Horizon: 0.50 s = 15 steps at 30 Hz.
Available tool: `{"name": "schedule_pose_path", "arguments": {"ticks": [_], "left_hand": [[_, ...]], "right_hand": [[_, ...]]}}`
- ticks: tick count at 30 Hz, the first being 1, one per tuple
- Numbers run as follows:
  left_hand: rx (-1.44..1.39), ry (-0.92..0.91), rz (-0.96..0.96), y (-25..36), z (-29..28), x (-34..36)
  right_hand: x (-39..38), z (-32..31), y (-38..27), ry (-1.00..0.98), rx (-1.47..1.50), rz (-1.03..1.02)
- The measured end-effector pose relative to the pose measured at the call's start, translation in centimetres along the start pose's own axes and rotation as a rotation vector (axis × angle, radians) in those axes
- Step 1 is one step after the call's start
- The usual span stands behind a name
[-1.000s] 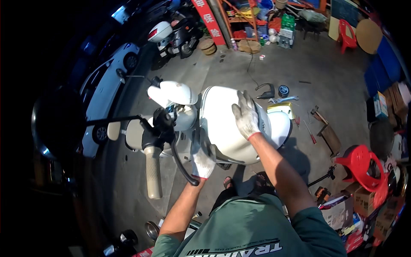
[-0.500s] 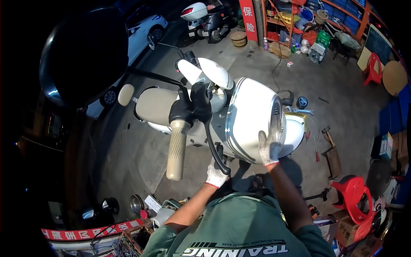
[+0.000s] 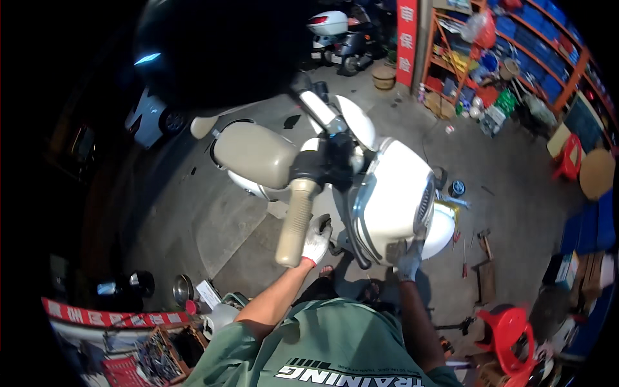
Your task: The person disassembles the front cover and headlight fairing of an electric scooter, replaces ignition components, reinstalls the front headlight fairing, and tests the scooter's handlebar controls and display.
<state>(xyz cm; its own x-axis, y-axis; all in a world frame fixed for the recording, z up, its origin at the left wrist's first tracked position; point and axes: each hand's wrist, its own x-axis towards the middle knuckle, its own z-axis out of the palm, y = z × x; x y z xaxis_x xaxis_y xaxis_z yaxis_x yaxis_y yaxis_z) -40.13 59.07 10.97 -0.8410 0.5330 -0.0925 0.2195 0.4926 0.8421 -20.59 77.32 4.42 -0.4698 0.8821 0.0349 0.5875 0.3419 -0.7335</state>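
A white scooter with a beige seat point(image 3: 255, 155) stands before me, its white front panel point(image 3: 394, 200) on the right. Both my hands wear white gloves with red cuffs. My left hand point(image 3: 316, 242) is below the panel's left side, beside the beige handlebar grip point(image 3: 296, 222). Its fingers are curled at a small dark thing I cannot make out. My right hand point(image 3: 408, 263) lies in shadow against the panel's near lower edge, fingers stretched along it and somewhat blurred. A black brake lever point(image 3: 354, 235) hangs between my hands.
A large black mirror point(image 3: 222, 55) looms close at upper left. On the floor to the right lie a wrench point(image 3: 456, 201), a red-handled screwdriver point(image 3: 465, 261) and a hammer point(image 3: 485, 240). A red plastic stool point(image 3: 506, 332) stands near right; orange shelving point(image 3: 570, 80) stands behind.
The view has shifted, so the scooter sits further right and the mirror nearer the top middle. My right hand has moved down the panel to its near lower edge. The left stays low by the grip.
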Motion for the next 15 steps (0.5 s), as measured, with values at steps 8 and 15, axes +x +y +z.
{"name": "schedule_pose_path", "arguments": {"ticks": [8, 15], "left_hand": [[-0.282, -0.030, -0.064, -8.9, 0.6, 8.0], [-0.250, -0.167, -0.157, -10.1, 1.4, 11.2]], "right_hand": [[1.9, 2.3, 0.0, 0.022, 0.384, 0.028], [1.5, 3.3, -2.7, 0.097, 0.436, 0.269]]}}
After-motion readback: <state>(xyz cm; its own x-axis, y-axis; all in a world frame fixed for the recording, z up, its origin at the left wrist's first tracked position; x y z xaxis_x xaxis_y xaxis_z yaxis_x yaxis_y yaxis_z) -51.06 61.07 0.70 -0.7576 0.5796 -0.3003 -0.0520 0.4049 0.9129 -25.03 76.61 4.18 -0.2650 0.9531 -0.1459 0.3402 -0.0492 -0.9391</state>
